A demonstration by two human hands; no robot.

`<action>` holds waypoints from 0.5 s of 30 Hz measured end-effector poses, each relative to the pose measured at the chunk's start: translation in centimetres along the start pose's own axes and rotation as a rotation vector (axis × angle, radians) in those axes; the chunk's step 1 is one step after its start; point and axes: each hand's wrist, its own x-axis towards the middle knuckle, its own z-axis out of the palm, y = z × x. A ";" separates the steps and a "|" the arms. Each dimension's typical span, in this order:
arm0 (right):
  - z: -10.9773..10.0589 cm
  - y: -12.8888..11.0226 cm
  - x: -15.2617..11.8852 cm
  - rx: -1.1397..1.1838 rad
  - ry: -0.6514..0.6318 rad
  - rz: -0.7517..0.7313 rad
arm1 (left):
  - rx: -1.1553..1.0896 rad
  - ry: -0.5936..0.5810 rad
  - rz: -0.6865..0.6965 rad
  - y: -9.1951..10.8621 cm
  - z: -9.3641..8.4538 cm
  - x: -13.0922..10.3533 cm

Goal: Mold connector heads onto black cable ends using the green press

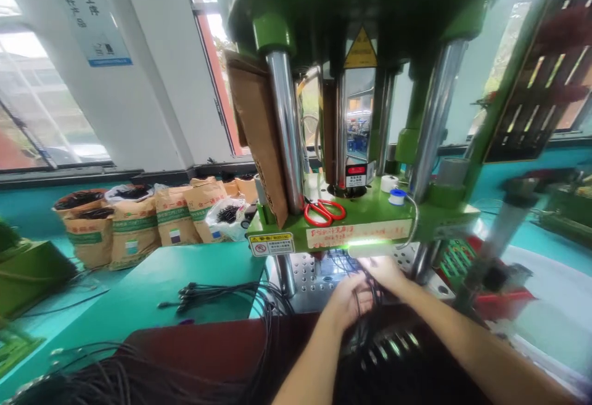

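Observation:
My left hand [349,300] is closed around thin black cables [365,328] in front of the green press. Beside it, slightly farther in and to the right, my right hand [385,272] has its fingers on the same cables, near the metal mould [330,269]. Bright lamp light washes out those fingertips. The far ends of the cables run over the mould beneath the press's upper plate, where I cannot make them out.
A bundle of black cables [217,291] lies on the green table [185,263] to the left. Red-handled scissors [324,212] and a blue-and-white spool [396,197] rest on the press [272,226]. Paper sacks [134,232] stand behind. More cables [115,380] lie at front left.

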 end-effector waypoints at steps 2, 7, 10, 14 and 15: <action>-1.5 0.2 -3.2 -0.011 0.024 -0.012 | 0.008 -0.008 0.003 0.1 0.0 -0.2; -9.0 2.9 -16.3 -0.030 0.169 0.157 | 0.007 -0.015 -0.031 0.4 0.4 -1.0; -12.7 4.5 -23.3 0.099 0.261 0.406 | 0.004 -0.032 -0.035 0.6 0.7 -1.2; -13.8 4.8 -27.1 0.271 0.155 0.473 | -0.005 -0.010 -0.044 0.6 0.8 -1.1; -13.9 4.8 -27.4 0.309 0.131 0.481 | -0.006 -0.001 -0.046 0.6 0.8 -1.0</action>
